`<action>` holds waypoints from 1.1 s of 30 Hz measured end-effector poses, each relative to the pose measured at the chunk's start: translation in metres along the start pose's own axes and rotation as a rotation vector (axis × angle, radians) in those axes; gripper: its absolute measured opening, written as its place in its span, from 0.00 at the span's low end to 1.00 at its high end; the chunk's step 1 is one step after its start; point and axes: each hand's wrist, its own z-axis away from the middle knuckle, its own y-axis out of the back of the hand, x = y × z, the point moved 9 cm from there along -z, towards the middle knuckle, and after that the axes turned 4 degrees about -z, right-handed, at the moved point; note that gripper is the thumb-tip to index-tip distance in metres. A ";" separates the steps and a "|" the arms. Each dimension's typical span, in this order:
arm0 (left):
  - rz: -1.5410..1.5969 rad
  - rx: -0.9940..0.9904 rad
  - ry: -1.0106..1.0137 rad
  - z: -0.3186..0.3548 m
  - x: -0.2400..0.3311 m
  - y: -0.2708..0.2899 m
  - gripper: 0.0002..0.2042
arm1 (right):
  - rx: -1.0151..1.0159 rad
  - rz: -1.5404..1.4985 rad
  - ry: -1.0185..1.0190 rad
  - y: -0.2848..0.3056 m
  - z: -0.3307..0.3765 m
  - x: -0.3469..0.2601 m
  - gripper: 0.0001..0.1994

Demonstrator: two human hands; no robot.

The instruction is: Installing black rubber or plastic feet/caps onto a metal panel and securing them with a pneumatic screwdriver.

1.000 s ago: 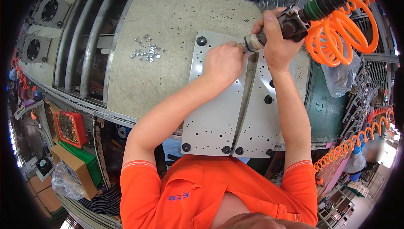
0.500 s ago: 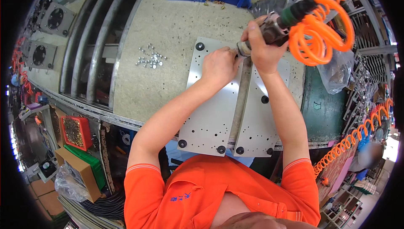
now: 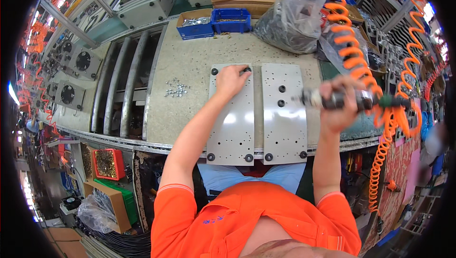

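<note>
Two flat grey metal plates lie side by side on the bench: a left plate [image 3: 232, 115] and a right plate [image 3: 284, 125], both with small holes. My left hand [image 3: 230, 81] is at the far right corner of the left plate, its bent fingers closed on a black rubber foot [image 3: 247, 69]. Other black feet sit at that plate's remaining corners. To the right of the plates, my right hand [image 3: 341, 103] is wrapped round a dark air screwdriver [image 3: 327, 99], blurred by motion, its tip pointing left. Two more black feet [image 3: 282, 89] stand on the right plate, with others at its near corners.
Loose silver screws [image 3: 176, 88] lie left of the plates. Two blue bins [image 3: 231, 20] of small fasteners and a filled plastic bag [image 3: 289, 20] stand at the back. An orange coiled air hose [image 3: 349, 35] hangs at right. Metal rollers [image 3: 133, 82] run along the left.
My right hand has drawn the screwdriver away to the right from the left plate's far corner. My left hand stays at that corner. The view has shifted, showing more of the bench's back.
</note>
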 end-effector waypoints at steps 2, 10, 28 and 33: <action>-0.038 -0.040 0.024 0.000 0.002 0.002 0.18 | -0.063 0.069 0.109 0.011 0.030 -0.050 0.11; 0.868 -0.449 0.330 0.067 0.038 -0.007 0.16 | 0.006 0.099 0.164 0.054 0.096 -0.128 0.13; 1.723 -0.831 0.727 0.257 0.174 -0.022 0.18 | -0.243 -0.136 0.350 0.009 0.130 -0.154 0.16; 1.802 -0.843 0.789 0.265 0.183 -0.027 0.18 | -0.253 -0.104 0.302 0.009 0.131 -0.153 0.16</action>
